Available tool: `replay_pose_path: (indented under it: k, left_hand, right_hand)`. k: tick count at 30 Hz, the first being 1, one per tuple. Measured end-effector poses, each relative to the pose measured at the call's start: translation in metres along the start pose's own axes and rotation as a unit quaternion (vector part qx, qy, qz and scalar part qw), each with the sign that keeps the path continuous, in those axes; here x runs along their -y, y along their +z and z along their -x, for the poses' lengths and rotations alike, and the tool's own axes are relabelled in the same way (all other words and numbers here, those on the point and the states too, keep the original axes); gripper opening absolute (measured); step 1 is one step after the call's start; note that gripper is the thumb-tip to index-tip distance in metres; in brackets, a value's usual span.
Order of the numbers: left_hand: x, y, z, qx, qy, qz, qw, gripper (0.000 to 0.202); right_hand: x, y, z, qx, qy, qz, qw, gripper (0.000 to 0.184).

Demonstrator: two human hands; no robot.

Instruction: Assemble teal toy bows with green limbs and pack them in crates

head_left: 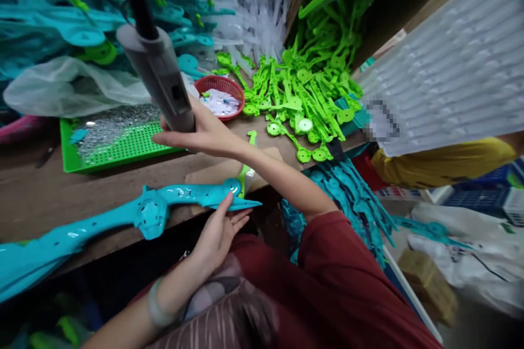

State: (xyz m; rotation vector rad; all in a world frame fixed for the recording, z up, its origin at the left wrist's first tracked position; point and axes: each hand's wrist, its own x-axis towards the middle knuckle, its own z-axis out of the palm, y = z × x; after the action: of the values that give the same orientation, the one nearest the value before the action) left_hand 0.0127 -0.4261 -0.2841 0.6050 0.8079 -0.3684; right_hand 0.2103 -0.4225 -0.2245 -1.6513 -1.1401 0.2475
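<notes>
My right hand (204, 131) is wrapped around a grey electric screwdriver (158, 71), its black upper end running up out of view; its tip is hidden. Along the bench edge lies a long, glossy teal plastic part (151, 212) with a hub partway along it. My left hand (219, 232) grips the part's right end, thumb on top and fingers underneath. Against that end sits a thin lime-green plastic piece (248, 166); how the two are joined I cannot make out.
A green perforated tray (110, 164) of small metal screws stands behind the teal part. Beyond it are a red basket (221, 82) of small white pieces and a heap of lime-green parts (295, 92). Teal parts (347, 196) pile at right, near a person's yellow clothing (442, 166).
</notes>
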Motion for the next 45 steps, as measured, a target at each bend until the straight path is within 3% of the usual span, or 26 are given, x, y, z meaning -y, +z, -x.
replay_pose_path:
  k: [2,3,5,7,10,13,15,18,21,23,26,29,33,39,45]
  left_hand:
    - [0.000,0.001,0.004,-0.036,0.044,-0.020,0.998,0.043]
    - [0.002,-0.002,0.008,-0.047,0.062,-0.033,0.996,0.046]
    - [0.006,-0.011,0.018,-0.055,0.070,-0.053,0.995,0.052]
    - [0.008,-0.019,0.027,-0.052,0.056,-0.061,0.995,0.056]
    - [0.006,-0.026,0.037,-0.063,0.058,-0.069,0.994,0.052]
    - [0.003,-0.027,0.044,-0.076,0.061,-0.097,0.991,0.047]
    - [0.001,-0.029,0.049,-0.077,0.059,-0.113,0.989,0.046]
    - [0.002,-0.037,0.054,-0.089,0.063,-0.118,0.987,0.042]
    - [0.006,-0.046,0.055,-0.110,0.082,-0.107,0.985,0.040]
    - [0.008,-0.047,0.055,-0.106,0.087,-0.098,0.986,0.043]
    - [0.007,-0.041,0.054,-0.085,0.064,-0.098,0.989,0.051]
    - [0.003,-0.030,0.053,-0.082,0.046,-0.107,0.990,0.054]
    - [0.002,-0.021,0.053,-0.086,0.029,-0.118,0.989,0.059]
    - [0.004,-0.019,0.051,-0.048,0.022,-0.121,0.991,0.057]
    - [-0.002,-0.025,0.045,-0.072,0.025,-0.123,0.989,0.048]
  right_hand:
    - [0.011,-0.023,0.026,0.029,-0.022,0.095,0.995,0.067]
    - [0.017,-0.036,0.043,0.074,-0.021,0.152,0.985,0.062]
    - [0.025,-0.057,0.082,0.233,-0.043,0.248,0.939,0.059]
    - [0.027,-0.066,0.118,0.322,-0.052,0.330,0.886,0.051]
    - [0.023,-0.059,0.149,0.313,-0.115,0.440,0.834,0.030]
    - [0.016,-0.050,0.150,0.247,-0.218,0.492,0.806,0.040]
    - [0.014,-0.049,0.146,0.203,-0.215,0.492,0.818,0.049]
    - [0.022,-0.041,0.158,0.068,-0.122,0.443,0.886,0.043]
    - [0.043,-0.013,0.191,-0.102,-0.087,0.268,0.954,0.023]
    - [0.059,0.013,0.216,-0.150,-0.082,0.131,0.976,0.019]
    - [0.071,0.044,0.238,-0.155,-0.022,0.025,0.987,0.032]
    - [0.069,0.057,0.243,-0.156,0.045,-0.043,0.986,0.043]
    - [0.063,0.061,0.243,-0.152,0.056,-0.100,0.982,0.046]
    - [0.070,0.067,0.248,-0.211,0.060,-0.048,0.974,0.056]
    - [0.071,0.064,0.242,-0.186,0.111,-0.102,0.971,0.057]
